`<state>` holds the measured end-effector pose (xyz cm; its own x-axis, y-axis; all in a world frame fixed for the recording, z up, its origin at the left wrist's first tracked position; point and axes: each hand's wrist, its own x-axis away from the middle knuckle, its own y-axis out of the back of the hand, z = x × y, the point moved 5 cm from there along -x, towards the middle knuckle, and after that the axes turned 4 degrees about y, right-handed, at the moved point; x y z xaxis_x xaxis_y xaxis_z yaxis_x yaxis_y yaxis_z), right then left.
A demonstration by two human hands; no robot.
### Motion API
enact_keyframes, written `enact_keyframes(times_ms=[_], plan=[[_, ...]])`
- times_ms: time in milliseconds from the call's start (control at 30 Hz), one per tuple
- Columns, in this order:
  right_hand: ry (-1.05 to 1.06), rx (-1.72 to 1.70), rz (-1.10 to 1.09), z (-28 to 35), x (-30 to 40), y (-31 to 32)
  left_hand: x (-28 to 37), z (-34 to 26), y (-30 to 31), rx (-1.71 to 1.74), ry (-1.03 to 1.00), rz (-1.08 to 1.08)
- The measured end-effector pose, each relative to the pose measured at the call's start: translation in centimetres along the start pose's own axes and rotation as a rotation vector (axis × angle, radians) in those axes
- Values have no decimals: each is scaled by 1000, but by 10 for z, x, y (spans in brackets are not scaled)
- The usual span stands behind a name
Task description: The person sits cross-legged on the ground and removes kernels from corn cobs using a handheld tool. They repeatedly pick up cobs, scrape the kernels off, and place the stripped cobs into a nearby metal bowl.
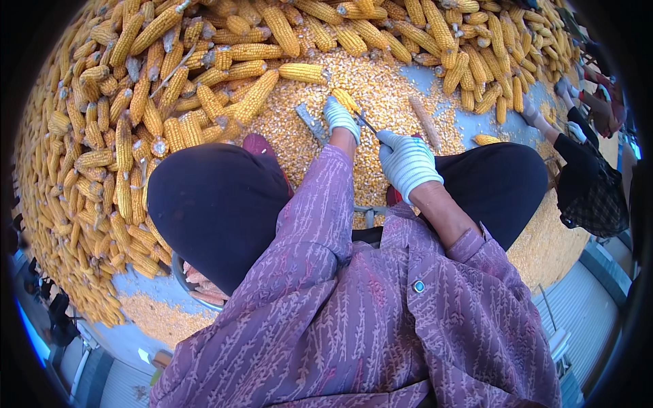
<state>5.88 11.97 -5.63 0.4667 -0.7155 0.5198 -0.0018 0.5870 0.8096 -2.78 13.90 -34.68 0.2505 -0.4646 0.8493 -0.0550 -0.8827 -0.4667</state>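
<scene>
My left hand (342, 118), in a white-and-green striped knit glove, holds an ear of yellow corn (346, 100) whose far end sticks out past the fingers. In my right hand (408, 162), gloved the same way, is the handle of a thin dark metal tool (368, 124); the shaft points at the ear, and its tip is at or against the kernels. Loose corn kernels (291, 117) lie thickly below both hands. A flat grey strip (311, 122) rests on them left of my left hand, and a bare corn cob (424, 122) lies beyond my right hand.
Piled corn ears (102, 153) reach from the left side across the far edge. A basin (204, 301) holding bare cobs stands behind my left knee. One ear (486, 139) lies near my right knee. Other people (586, 168) sit at the right rim.
</scene>
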Motion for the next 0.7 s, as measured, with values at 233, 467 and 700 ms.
enact_keyframes(times_ms=[233, 467, 700], plan=[[25, -89, -80, -7, -44, -26, 11, -6, -3, -53, -66, 18], [-113, -508, -143, -49, -75, -63, 34, -7, 5, -157, -36, 32], [-215, -529, -180, -74, -74, -85, 41, -28, 23, -170, -5, -14]])
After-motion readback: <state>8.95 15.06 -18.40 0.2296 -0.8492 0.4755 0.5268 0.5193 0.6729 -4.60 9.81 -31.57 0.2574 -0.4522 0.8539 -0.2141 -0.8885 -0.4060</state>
